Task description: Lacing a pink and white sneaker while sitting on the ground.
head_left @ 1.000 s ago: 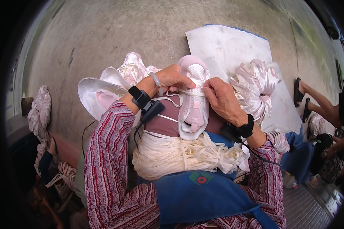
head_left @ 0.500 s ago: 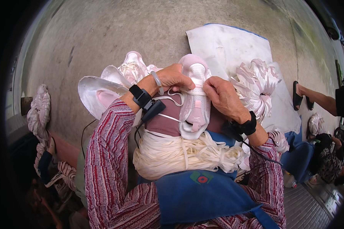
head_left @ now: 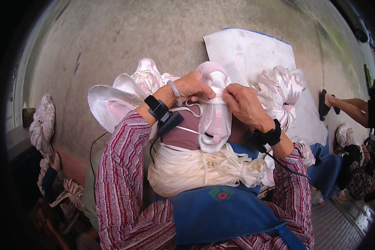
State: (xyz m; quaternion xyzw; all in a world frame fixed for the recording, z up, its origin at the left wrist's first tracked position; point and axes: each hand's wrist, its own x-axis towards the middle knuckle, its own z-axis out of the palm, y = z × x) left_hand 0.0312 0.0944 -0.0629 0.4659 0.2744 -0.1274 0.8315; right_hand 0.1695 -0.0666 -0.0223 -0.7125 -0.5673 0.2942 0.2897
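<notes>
Head view: a pink-and-white shoe upper [head_left: 217,121] is lying in front of the person, over a reddish-brown cloth [head_left: 187,127], its rounded pink toe pointing away and its open heel end reaching the bundle of cream laces [head_left: 185,168] by the blue apron [head_left: 225,216]. The left hand [head_left: 189,88] is gripping the upper's left edge just below the toe, thumb lying over the mesh and the other fingers curling in. The right hand [head_left: 246,106] is pinching the opposite edge between thumb and bent forefinger. A white lace [head_left: 184,108] is looping out beside the left hand, and white bands are crossing the mesh between the two; whether lace is also sitting inside either pinch, I cannot tell.

With no thick sole showing, the upper is probably weighing very little and behaving softly: the mesh middle is likely giving under pressure, while the trimmed edges are looking firmer. Those paired side edges are offering the best hold, one hand each, leaving the middle uncovered. The lace is looking flat, limp and light, so a fingertip pinch close to the mesh is likely suiting it. Nothing here is seeming fragile or especially slippery.
</notes>
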